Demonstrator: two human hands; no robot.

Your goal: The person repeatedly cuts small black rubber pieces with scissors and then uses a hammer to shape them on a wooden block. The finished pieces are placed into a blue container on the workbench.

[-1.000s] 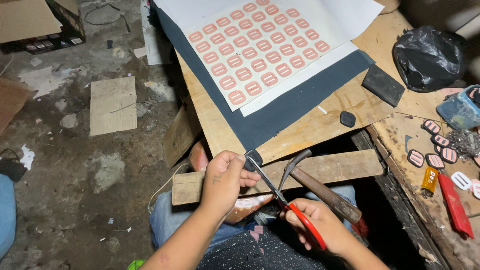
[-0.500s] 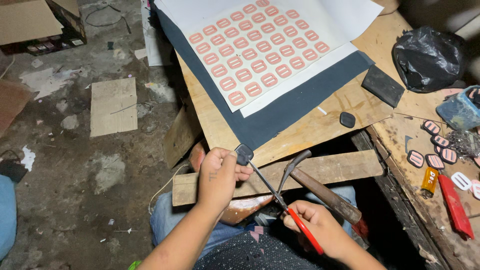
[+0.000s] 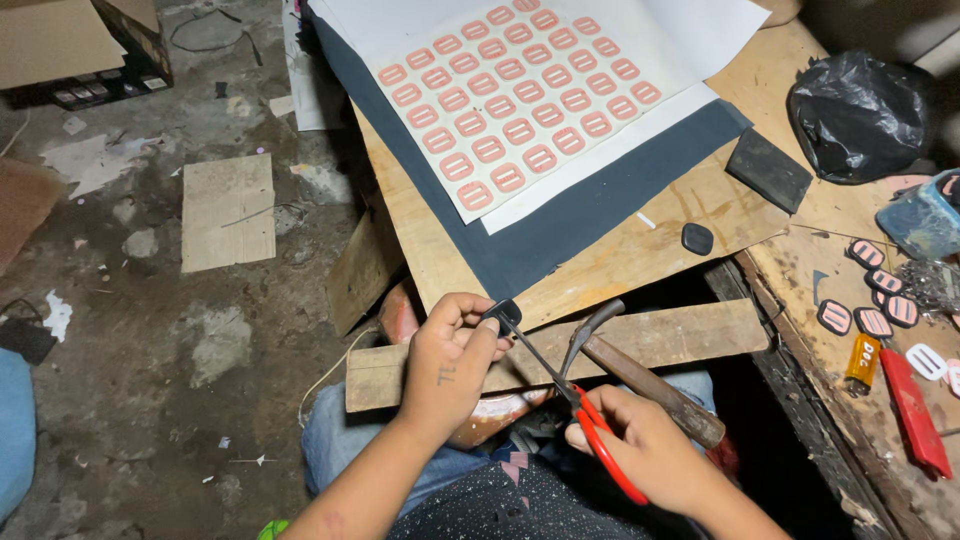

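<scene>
Left hand (image 3: 450,355) pinched small dark patch (image 3: 503,314) between thumb and fingers, over wooden plank (image 3: 690,330). Scissors (image 3: 575,400), red-handled, blades open, tips at patch. Right hand (image 3: 645,450) gripped scissor handles. Hammer (image 3: 640,370) lay on plank just beside. Printed label sheet (image 3: 520,100) sat farther up board.

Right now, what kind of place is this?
Likely a small informal craft workshop: rough wooden boards as a bench, a sheet of pink patches, scissors trimming a small dark piece, littered concrete floor.
</scene>
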